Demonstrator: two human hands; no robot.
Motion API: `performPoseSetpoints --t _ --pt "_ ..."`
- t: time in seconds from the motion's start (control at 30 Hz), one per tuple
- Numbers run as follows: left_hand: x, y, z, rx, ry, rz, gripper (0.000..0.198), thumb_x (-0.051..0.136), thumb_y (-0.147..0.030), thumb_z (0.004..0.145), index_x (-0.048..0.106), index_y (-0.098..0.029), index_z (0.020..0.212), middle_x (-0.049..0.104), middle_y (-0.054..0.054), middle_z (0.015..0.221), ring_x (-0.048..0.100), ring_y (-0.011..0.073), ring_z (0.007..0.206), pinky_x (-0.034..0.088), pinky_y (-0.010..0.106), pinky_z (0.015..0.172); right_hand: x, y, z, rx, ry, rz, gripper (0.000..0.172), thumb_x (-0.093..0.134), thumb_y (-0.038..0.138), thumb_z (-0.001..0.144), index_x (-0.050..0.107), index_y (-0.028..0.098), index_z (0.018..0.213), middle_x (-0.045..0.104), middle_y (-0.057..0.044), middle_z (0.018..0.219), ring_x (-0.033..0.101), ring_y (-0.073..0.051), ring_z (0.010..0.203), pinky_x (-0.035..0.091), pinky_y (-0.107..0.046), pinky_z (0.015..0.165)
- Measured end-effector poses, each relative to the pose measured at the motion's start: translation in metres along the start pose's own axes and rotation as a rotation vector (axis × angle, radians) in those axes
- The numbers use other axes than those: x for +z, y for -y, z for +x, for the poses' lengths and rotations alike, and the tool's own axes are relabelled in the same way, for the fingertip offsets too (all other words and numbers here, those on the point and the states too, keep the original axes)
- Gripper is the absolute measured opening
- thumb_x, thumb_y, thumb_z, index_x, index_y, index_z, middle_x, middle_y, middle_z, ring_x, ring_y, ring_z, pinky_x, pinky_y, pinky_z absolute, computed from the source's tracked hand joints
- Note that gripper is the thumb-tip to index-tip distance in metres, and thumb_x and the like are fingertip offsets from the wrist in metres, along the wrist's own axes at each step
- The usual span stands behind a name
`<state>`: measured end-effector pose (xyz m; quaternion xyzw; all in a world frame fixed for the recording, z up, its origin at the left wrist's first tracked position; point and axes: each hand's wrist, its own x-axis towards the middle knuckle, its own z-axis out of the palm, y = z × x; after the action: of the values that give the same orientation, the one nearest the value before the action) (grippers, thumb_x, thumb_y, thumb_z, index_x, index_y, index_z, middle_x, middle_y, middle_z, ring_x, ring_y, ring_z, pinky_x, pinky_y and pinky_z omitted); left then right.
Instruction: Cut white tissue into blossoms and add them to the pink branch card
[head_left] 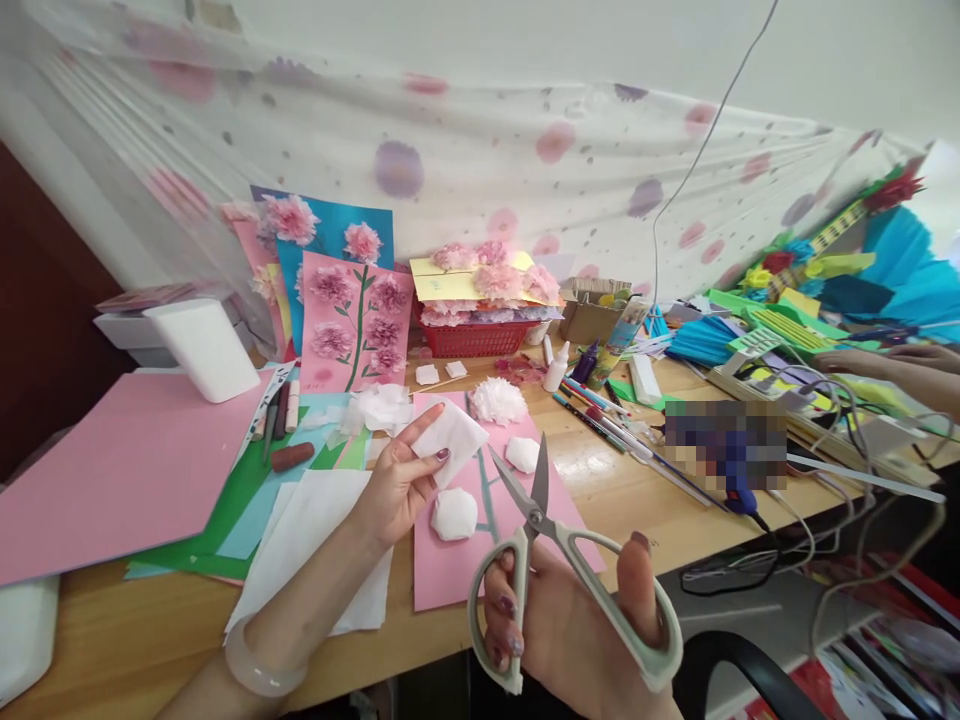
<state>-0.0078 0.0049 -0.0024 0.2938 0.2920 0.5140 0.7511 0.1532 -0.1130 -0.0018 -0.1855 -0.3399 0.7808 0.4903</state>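
Between the thumb and fingers of my left hand (401,485) is a folded white tissue (459,440). My right hand (570,620) has its fingers through the handles of a pair of scissors (535,517), whose blades stand apart and point up toward the tissue, not visibly touching it. Below lies a pink sheet (435,585) with a painted stem. On that sheet rest a fluffy white paper flower (498,400) and two cut white tissue pieces, one near the scissors (523,455) and another closer to me (454,514). White tissue sheets (315,540) lie under my left forearm.
Behind stand a pink flower picture (356,320) and a red basket (476,340) with paper flowers. A glue bottle (556,368), brushes and pens lie to the right, near a blue glue gun (739,490) and cables. Another person's hands (892,362) are at far right.
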Motion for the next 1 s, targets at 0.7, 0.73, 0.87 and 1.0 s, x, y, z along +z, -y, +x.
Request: performPoseSetpoints --t 0.7,0.73,0.87,1.0 --pt "0.0 0.003 -0.005 0.053 0.08 0.102 0.048 0.074 -0.005 0.063 0.068 -0.021 0.108 0.074 0.002 0.09 0.068 0.0119 0.078 0.052 0.019 0.071 -0.012 -0.005 0.005 -0.011 0.163 0.332 0.08 0.041 0.086 0.065 0.06 0.015 0.096 0.044 -0.004 0.081 0.042 -0.016 0.07 0.043 -0.033 0.072" --pt "0.001 0.003 -0.006 0.056 0.095 0.131 0.043 0.076 -0.007 0.062 0.07 -0.02 0.103 0.074 0.002 0.086 0.067 0.0117 0.075 0.052 0.019 0.068 -0.013 -0.005 0.004 -0.008 0.171 0.35 0.081 0.042 0.086 0.065 0.06 0.013 0.096 0.043 -0.004 0.081 0.041 -0.015 0.07 0.043 -0.032 0.072" --pt "0.004 0.003 -0.012 0.056 0.159 0.2 0.037 0.079 -0.01 0.061 0.073 -0.019 0.096 0.073 0.002 0.083 0.065 0.0124 0.074 0.052 0.02 0.066 -0.016 -0.005 0.001 0.021 0.205 0.369 0.085 0.038 0.087 0.066 0.061 0.01 0.094 0.042 -0.004 0.078 0.04 -0.015 0.068 0.042 -0.03 0.07" --pt "0.006 0.003 -0.015 0.051 0.203 0.245 0.056 0.079 -0.012 0.064 0.064 -0.023 0.116 0.073 0.003 0.093 0.065 0.0141 0.082 0.052 0.021 0.07 -0.019 -0.008 0.002 0.03 0.236 0.326 0.086 0.029 0.087 0.068 0.061 0.01 0.086 0.042 -0.004 0.075 0.04 -0.015 0.066 0.039 -0.03 0.067"
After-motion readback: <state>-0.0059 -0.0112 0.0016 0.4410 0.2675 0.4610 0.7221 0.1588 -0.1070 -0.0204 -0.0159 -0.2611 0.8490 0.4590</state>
